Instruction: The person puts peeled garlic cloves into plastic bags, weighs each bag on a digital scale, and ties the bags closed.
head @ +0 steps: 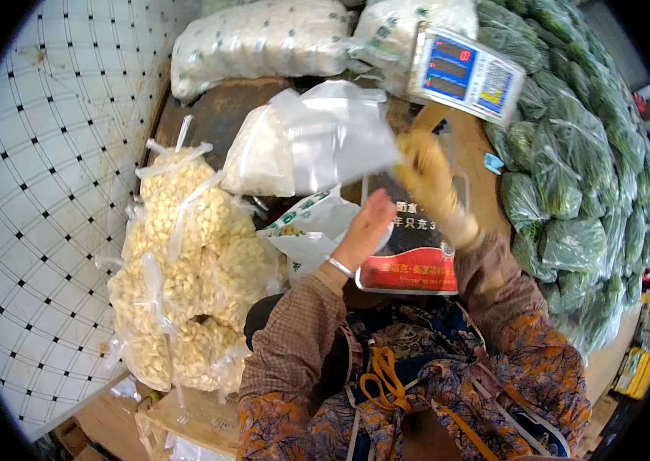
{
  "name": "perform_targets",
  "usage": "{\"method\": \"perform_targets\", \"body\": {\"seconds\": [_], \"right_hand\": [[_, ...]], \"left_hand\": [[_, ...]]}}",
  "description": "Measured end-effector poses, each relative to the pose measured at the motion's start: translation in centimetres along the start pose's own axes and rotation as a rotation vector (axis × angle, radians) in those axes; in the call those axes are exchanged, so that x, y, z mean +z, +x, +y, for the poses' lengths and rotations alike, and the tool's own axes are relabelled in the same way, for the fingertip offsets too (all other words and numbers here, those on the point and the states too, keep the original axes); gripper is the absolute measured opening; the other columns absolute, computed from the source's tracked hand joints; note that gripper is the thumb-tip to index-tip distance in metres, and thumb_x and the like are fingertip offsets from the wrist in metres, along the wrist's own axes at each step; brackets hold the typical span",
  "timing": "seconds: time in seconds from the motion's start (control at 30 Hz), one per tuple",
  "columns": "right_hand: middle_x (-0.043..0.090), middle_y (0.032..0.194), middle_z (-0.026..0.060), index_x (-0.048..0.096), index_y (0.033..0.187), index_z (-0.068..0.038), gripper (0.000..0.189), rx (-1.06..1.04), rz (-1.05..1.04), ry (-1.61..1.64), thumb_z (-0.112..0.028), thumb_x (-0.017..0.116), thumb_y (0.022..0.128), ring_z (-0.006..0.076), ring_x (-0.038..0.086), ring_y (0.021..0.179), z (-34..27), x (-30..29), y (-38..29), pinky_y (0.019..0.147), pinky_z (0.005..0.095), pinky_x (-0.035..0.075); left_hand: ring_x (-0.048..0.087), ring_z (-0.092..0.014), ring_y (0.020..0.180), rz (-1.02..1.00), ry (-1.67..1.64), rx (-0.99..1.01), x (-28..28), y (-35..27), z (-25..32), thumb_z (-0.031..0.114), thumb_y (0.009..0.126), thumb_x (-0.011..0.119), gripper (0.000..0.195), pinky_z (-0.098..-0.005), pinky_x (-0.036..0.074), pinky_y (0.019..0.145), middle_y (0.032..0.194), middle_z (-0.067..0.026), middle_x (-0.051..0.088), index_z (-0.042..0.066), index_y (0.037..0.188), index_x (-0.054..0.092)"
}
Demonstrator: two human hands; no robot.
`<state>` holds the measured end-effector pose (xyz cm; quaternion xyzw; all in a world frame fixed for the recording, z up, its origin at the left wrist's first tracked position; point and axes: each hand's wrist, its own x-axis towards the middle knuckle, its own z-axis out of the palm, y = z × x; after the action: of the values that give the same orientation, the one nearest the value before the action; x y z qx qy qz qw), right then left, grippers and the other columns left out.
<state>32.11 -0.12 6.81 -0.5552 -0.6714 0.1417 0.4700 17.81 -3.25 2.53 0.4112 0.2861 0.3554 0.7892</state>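
My right hand (427, 173), in a yellowish glove and blurred, pinches the edge of a clear plastic bag (345, 135) stretched out to its left. My bare left hand (366, 226), with a bracelet at the wrist, is held out below that bag, its fingers extended and nothing seen in them. Close to it lies a white plastic bag with green print (316, 227), its mouth partly open on something yellowish. Under my hands is the dark platform of an electronic scale (411, 230) with a red printed panel. Its display head (463, 75) is lit, up on a post.
Several tied bags of peeled garlic cloves (181, 276) are piled at the left, beside a white tiled-pattern panel (60, 190). Long white wrapped packs (267, 43) lie at the back. Many bagged green vegetables (572, 190) are stacked right. A small light-blue object (493, 163) lies near them.
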Motion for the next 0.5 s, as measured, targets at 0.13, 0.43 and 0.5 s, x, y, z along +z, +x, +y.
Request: {"method": "perform_targets", "body": {"seconds": [0.13, 0.43, 0.5], "right_hand": [[0.045, 0.068, 0.0075, 0.048, 0.074, -0.003, 0.012, 0.106, -0.088, 0.089, -0.004, 0.059, 0.069, 0.0200, 0.044, 0.063, -3.5, -1.5, -10.6, 0.058, 0.0306, 0.036], [0.056, 0.080, 0.0023, 0.055, 0.091, -0.002, 0.027, 0.862, -0.254, 0.560, -0.026, 0.058, 0.077, 0.0095, 0.048, 0.074, -2.8, -10.0, -15.1, 0.069, 0.0222, 0.040], [0.058, 0.083, 0.0027, 0.057, 0.093, -0.002, 0.027, 0.989, -0.376, 0.752, -0.024, 0.060, 0.076, 0.0116, 0.050, 0.079, -4.9, -9.7, -15.9, 0.071, 0.0229, 0.040]], "left_hand": [[0.051, -0.011, 0.086, -0.015, 0.500, 0.129, 0.4, -1.5, -0.6, 0.021, 0.081, 0.052, 0.027, -0.0249, 0.040, 0.076, 0.089, -0.0041, 0.057, 0.000, 0.098, 0.054], [0.050, -0.013, 0.084, -0.367, 0.591, 0.100, 4.8, -8.8, 0.5, 0.008, 0.069, 0.063, 0.035, -0.0255, 0.041, 0.075, 0.093, -0.0046, 0.055, 0.001, 0.102, 0.051], [0.049, -0.012, 0.084, -0.328, 0.502, 0.010, 5.7, -10.1, 0.0, 0.007, 0.069, 0.063, 0.037, -0.0244, 0.040, 0.075, 0.094, -0.0030, 0.053, 0.002, 0.104, 0.050]]}}
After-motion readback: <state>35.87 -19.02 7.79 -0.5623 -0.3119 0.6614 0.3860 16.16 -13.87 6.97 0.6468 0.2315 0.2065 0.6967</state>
